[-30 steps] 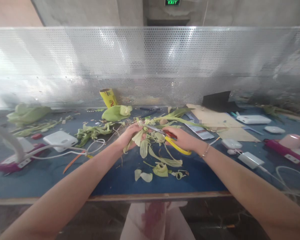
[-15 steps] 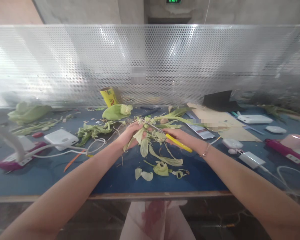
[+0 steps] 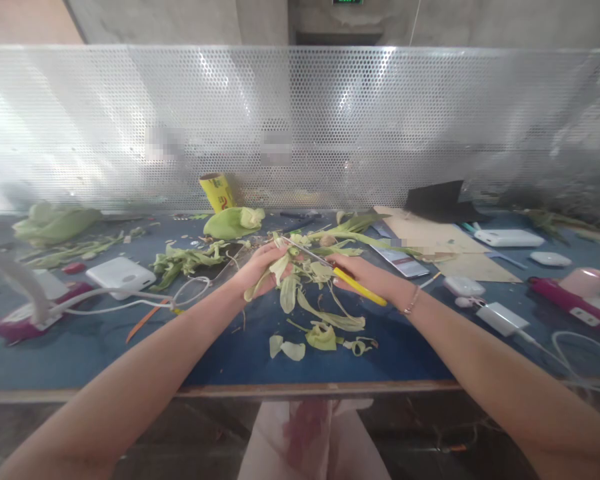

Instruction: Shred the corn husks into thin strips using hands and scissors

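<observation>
Presenting a straight yellow handle, the scissors (image 3: 361, 287) differ from one second earlier, when the handle appeared curved with more red visible. Left hand (image 3: 261, 269): fingers clamped on a leafy stalk (image 3: 288, 295) above the counter (image 3: 205, 367). Right hand (image 3: 367, 275): fingers wrapped around the handle, blades at the stalk, contact indeterminable.

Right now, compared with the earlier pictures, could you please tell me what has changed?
The scissors have turned in the right hand: their red part hardly shows now, and the yellow handle looks straighter. Nothing was visibly grasped or released. The left hand still holds the greenery; the leaf scraps in front lie unchanged.
</observation>
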{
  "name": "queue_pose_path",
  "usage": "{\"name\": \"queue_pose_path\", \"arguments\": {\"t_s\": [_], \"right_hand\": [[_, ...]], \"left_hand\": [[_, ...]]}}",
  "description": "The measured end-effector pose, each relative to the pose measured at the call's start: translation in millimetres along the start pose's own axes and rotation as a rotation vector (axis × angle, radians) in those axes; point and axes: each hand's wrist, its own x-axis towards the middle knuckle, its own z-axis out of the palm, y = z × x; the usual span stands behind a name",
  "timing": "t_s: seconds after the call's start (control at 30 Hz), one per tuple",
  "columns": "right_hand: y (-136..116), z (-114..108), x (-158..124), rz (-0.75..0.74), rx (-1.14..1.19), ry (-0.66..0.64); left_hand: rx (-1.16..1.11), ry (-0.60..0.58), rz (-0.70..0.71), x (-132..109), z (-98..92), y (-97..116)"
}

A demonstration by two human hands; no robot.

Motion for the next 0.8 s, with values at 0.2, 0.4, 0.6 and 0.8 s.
{"name": "queue_pose_path", "arguments": {"t_s": [0.2, 0.4, 0.6, 0.8], "right_hand": [[2, -4, -3, 0.008, 0.031, -0.068], [-3, -4, -1, 0.053, 0.027, -0.073], [-2, -1, 1, 0.103, 0.032, -0.051], [2, -1, 1, 0.096, 0.030, -0.047]], "left_hand": [[0.013, -0.010, 0.023, 0, 0.8, -2], [0.020, 0.096, 0.078, 4, 1.7, -4], [0.107, 0.148, 0.132, 9, -5.7, -10], [0.289, 0.174, 0.133, 9, -11.3, -11]]}}
